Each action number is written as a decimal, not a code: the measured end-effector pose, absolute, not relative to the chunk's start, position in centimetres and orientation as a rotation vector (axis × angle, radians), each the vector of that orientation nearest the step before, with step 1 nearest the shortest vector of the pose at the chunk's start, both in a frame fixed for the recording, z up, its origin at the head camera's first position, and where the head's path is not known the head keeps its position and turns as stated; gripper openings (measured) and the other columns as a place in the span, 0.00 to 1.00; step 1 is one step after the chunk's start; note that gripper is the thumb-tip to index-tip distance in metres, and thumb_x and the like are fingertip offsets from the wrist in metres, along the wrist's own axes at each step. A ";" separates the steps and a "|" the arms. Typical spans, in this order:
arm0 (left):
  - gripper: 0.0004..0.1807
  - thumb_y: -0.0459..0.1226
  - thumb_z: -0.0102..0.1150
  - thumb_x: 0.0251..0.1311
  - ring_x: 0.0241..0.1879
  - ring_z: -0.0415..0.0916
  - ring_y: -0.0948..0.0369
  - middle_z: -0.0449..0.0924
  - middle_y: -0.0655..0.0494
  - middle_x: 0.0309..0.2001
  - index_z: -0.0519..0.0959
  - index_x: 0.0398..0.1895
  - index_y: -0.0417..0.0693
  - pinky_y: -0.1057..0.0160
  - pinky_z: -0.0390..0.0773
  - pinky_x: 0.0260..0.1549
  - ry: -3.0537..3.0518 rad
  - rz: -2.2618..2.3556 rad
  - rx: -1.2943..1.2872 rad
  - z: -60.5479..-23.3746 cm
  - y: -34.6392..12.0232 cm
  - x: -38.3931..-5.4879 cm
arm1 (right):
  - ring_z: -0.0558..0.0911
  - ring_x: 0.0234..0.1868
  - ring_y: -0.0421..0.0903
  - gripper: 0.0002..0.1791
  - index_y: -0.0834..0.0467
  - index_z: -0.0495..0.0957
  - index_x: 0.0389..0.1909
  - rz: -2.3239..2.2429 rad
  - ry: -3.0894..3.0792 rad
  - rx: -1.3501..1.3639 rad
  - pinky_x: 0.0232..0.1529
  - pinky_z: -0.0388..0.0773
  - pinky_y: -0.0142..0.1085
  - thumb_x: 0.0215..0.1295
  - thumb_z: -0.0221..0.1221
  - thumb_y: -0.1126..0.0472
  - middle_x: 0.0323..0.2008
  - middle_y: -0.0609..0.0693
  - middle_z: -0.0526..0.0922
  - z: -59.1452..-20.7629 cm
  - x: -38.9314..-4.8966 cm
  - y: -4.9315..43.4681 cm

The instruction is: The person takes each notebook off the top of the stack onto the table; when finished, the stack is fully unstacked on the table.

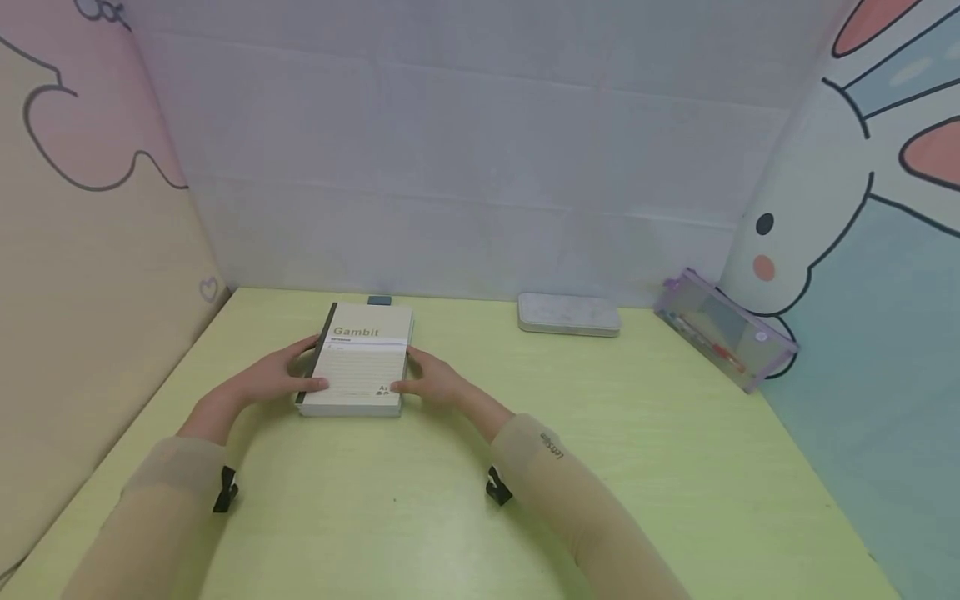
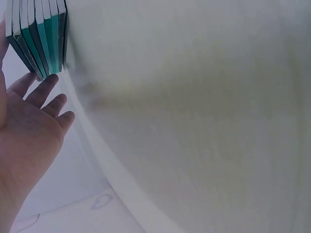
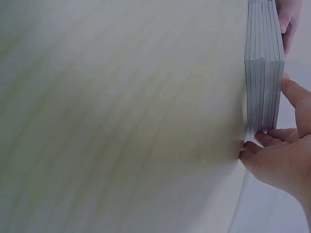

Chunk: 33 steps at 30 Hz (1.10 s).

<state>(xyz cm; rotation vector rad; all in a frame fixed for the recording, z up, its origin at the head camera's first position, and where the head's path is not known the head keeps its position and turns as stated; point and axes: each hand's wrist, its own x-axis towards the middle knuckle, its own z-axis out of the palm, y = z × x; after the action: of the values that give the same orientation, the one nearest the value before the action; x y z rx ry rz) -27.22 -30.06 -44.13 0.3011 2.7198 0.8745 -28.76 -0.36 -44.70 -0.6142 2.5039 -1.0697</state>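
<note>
A stack of several notebooks [image 1: 363, 362] lies flat on the table, its top cover cream with "Gambit" printed on it. Dark and teal spines [image 2: 41, 46] line its left side; pale page edges [image 3: 262, 92] show on the right. My left hand [image 1: 273, 375] holds the left side, thumb on the top cover and fingertips against the spines. On the opposite side, my right hand [image 1: 438, 379] grips the stack with its thumb on the cover's lower right corner and its fingers low along the side. The notebooks sit evenly one over another.
Behind the stack is a small dark blue-grey object [image 1: 379, 300], partly hidden. A pale flat case [image 1: 568, 315] lies at the table's back. A purple-edged see-through pencil pouch [image 1: 723, 333] with pens inside leans at the right wall. Walls bound the table [image 1: 600, 433] at back, left and right.
</note>
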 end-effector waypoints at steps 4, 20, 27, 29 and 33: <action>0.58 0.59 0.64 0.50 0.68 0.43 0.31 0.45 0.29 0.70 0.43 0.75 0.43 0.30 0.51 0.59 2.733 0.869 0.342 -43.8 -29.8 -27.2 | 0.54 0.73 0.48 0.45 0.54 0.49 0.74 -1.085 2.497 -0.616 0.71 0.51 0.41 0.61 0.61 0.47 0.72 0.51 0.55 -44.6 -28.6 -0.1; 0.54 0.55 0.65 0.51 0.68 0.41 0.31 0.44 0.27 0.70 0.48 0.73 0.37 0.32 0.48 0.61 2.687 0.901 0.354 -43.0 -29.7 -26.5 | 0.65 0.67 0.51 0.42 0.61 0.55 0.71 -0.997 2.594 -0.723 0.67 0.60 0.39 0.61 0.63 0.52 0.66 0.56 0.67 -44.6 -28.2 0.8; 0.52 0.51 0.66 0.52 0.69 0.38 0.32 0.42 0.29 0.71 0.49 0.73 0.39 0.31 0.46 0.61 2.661 0.981 0.339 -42.6 -29.3 -26.2 | 0.76 0.56 0.48 0.42 0.63 0.57 0.70 -1.060 2.609 -0.764 0.58 0.71 0.37 0.57 0.66 0.58 0.50 0.54 0.80 -43.9 -27.7 1.2; 0.51 0.49 0.67 0.52 0.69 0.37 0.32 0.41 0.30 0.71 0.49 0.73 0.40 0.31 0.45 0.61 2.659 1.014 0.351 -42.5 -29.2 -26.3 | 0.78 0.52 0.47 0.43 0.63 0.55 0.71 -1.129 2.576 -0.730 0.53 0.74 0.34 0.57 0.66 0.60 0.48 0.54 0.81 -43.6 -27.4 1.4; 0.50 0.46 0.67 0.53 0.69 0.37 0.33 0.41 0.32 0.72 0.48 0.74 0.44 0.32 0.46 0.62 2.650 1.061 0.369 -42.5 -29.3 -26.6 | 0.81 0.45 0.46 0.44 0.64 0.53 0.71 -1.334 2.462 -0.664 0.44 0.78 0.30 0.56 0.65 0.67 0.46 0.56 0.80 -43.1 -27.2 1.8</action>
<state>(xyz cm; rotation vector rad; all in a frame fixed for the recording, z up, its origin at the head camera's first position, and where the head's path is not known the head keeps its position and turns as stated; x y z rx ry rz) -26.57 -29.27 -42.55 0.3686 2.6503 1.0613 -27.24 1.79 -43.08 -0.6637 2.4625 -1.3342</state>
